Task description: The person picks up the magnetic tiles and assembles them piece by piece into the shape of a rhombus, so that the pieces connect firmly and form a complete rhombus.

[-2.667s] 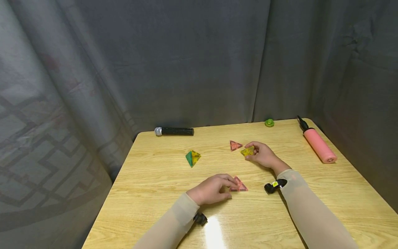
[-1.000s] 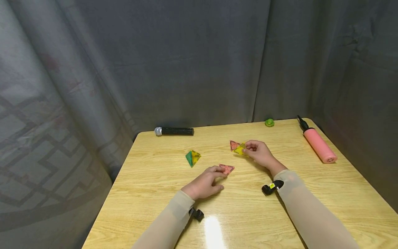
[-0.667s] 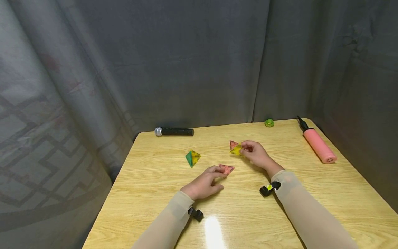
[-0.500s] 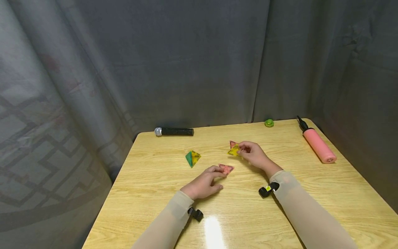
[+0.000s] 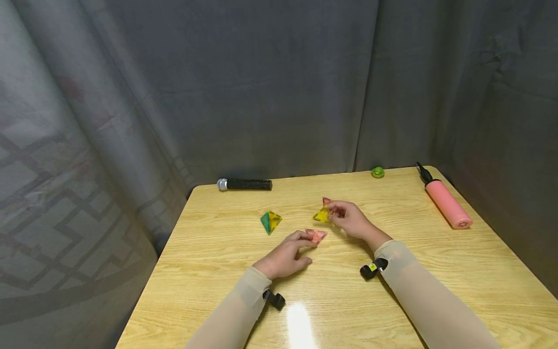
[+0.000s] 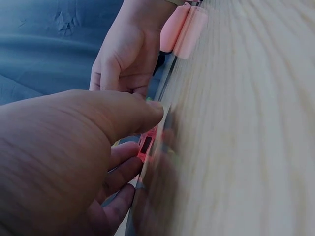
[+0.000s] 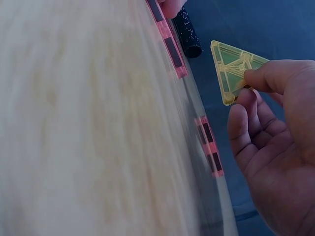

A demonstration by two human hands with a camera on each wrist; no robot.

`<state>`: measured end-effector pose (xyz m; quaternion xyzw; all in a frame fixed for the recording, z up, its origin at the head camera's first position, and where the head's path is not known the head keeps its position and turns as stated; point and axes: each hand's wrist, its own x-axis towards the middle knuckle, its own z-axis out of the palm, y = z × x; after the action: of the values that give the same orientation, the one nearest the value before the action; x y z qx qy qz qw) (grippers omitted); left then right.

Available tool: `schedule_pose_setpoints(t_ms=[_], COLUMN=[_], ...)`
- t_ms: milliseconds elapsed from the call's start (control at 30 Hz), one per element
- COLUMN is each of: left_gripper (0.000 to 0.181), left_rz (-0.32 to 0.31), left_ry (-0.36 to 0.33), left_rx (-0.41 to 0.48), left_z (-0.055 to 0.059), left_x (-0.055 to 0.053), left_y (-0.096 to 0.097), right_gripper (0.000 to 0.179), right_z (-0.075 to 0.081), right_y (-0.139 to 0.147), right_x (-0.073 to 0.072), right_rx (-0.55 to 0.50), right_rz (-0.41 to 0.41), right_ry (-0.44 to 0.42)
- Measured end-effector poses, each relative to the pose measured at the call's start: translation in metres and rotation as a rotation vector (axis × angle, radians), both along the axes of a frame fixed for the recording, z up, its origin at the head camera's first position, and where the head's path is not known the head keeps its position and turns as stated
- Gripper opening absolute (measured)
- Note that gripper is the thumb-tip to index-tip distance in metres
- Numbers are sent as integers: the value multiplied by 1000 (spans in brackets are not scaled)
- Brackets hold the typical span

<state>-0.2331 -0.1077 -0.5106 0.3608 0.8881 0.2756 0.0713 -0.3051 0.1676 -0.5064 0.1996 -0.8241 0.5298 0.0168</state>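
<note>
The right hand (image 5: 350, 220) pinches a yellow triangle (image 5: 322, 214) between thumb and forefinger, its remaining fingers loosely curled beneath. The yellow triangle juts out to the left of those fingers, tilted and raised off the wooden counter (image 5: 209, 271).

The left hand (image 5: 285, 254) has its fingers relaxed and slightly spread, the thumb standing well away from them. Its fingertips touch the nearer pink triangle (image 5: 317, 236), which lies flat on the counter under and just right of them.

Just beyond the right fingers lies the farther pink triangle (image 5: 327, 200), partly hidden by them. A joined green-and-yellow piece (image 5: 271, 222) sits beyond the left fingers and slightly left of them; whether it stands up or lies flat I cannot tell.

Farther beyond the left fingers lies a black microphone (image 5: 245, 184). A small green object (image 5: 377, 172) sits beyond and right of the right fingers, and a pink hand pump (image 5: 446, 202) lies well to their right.
</note>
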Motion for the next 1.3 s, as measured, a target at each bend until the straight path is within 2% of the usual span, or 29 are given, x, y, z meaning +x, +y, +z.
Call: schedule_pose_setpoints(t_ms=[267, 500, 800, 1300], left_gripper=[47, 46, 44, 46], left_rz=[32, 36, 42, 45], left_ry=[3, 34, 43, 32], left_rx=[8, 16, 0, 0], left_z=[0, 2, 2, 3], left_x=[0, -1, -2, -1], left_y=[0, -1, -1, -1], right_gripper=[24, 21, 21, 21], right_z=[5, 27, -4, -3], right_y=[-7, -16, -13, -16], right_x=[6, 23, 3, 7], right_rx=[18, 25, 39, 65], right_rz=[7, 27, 37, 59], right_ry=[1, -4, 21, 30])
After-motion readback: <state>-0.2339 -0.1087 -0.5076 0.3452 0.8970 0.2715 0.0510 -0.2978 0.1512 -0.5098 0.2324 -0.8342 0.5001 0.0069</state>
